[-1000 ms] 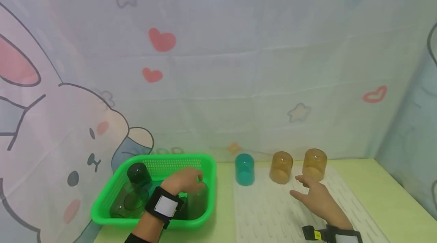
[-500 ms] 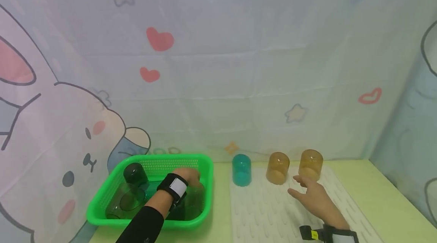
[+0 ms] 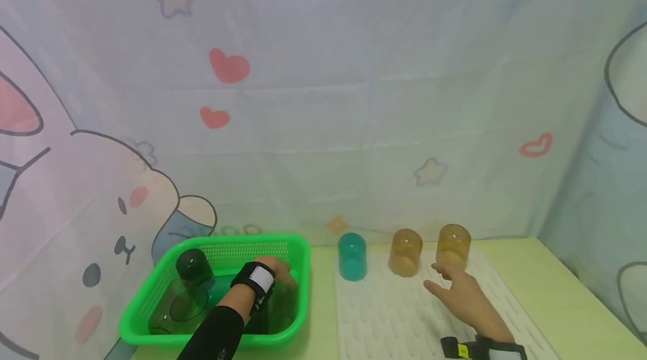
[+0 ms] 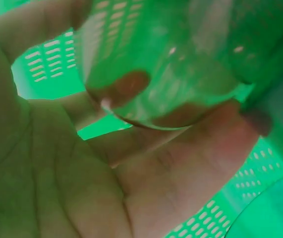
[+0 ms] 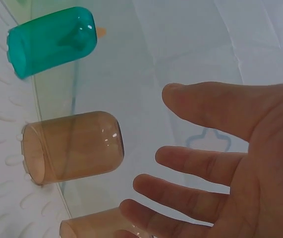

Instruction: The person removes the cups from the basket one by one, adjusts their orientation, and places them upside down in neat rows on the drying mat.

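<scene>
Green basket (image 3: 298,247) holds about 3 cups; left hand (image 3: 275,273) grips 1.

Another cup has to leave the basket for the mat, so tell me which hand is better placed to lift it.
Left. The left hand is already inside the green basket, fingers curled round a clear green cup. The right hand hovers open over the white mat near the amber cups, holding nothing.
</scene>
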